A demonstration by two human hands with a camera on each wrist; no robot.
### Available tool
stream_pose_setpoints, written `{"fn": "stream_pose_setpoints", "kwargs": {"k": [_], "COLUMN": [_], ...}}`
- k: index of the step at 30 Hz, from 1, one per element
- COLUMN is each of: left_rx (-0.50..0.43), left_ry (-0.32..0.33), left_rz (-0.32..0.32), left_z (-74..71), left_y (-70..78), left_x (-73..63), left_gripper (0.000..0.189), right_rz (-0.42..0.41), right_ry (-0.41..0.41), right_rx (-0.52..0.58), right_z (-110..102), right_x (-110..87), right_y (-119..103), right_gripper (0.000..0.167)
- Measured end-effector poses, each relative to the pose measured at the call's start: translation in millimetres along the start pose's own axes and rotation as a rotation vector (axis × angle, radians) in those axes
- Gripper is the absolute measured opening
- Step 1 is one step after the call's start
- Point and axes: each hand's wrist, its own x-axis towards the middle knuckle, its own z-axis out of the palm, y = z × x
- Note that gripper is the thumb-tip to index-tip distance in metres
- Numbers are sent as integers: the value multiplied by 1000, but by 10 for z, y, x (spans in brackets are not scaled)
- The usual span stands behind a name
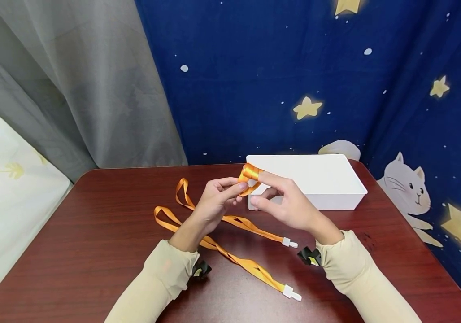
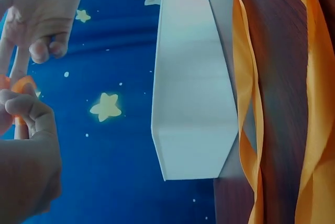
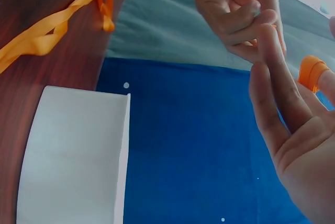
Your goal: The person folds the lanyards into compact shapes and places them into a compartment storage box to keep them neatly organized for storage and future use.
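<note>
An orange lanyard (image 1: 250,172) is wound in a small coil around a finger of my right hand (image 1: 293,202), held above the table. That hand's fingers reach out fairly straight, with the thumb apart from the coil. My left hand (image 1: 214,199) pinches the strap just below the coil between thumb and fingers. In the right wrist view the wound strap (image 3: 313,72) wraps the finger in several layers. Two more orange lanyards lie stretched out on the table: a farther lanyard (image 1: 250,226) and a nearer lanyard (image 1: 250,267), partly behind my left forearm. Each ends in a white clip.
A white box (image 1: 307,202) stands at the table's back right, just behind my right hand. The dark red wooden table (image 1: 105,237) extends to both sides. Behind it hang a grey curtain (image 1: 93,89) and a blue star-patterned curtain (image 1: 246,89).
</note>
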Motion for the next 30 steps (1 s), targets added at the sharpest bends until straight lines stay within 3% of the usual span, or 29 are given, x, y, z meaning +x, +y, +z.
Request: {"fn": "stream_pose_setpoints", "kwargs": {"k": [3, 10, 16, 22, 30], "left_rx": [-11, -52, -63, -67, -121], "left_ry": [-6, 9, 38, 43, 51], "left_rz": [-4, -19, -46, -58, -89], "left_z": [19, 36, 41, 41, 50], "left_y": [-4, 0, -13, -18, -9], "left_x": [-1, -3, 14, 12, 18], "left_gripper": [23, 10, 19, 28, 22], "right_rz": [-47, -127, -167, -202, -253], "right_ry": [14, 50, 66, 65, 50], "right_rx": [-66, -243, -403, -495, -608], "right_z": [22, 49, 58, 59, 48], "right_x": [1, 2, -7, -6, -12], "right_y": [31, 82, 129, 169, 215], "right_gripper": [50, 51, 50, 46, 44]}}
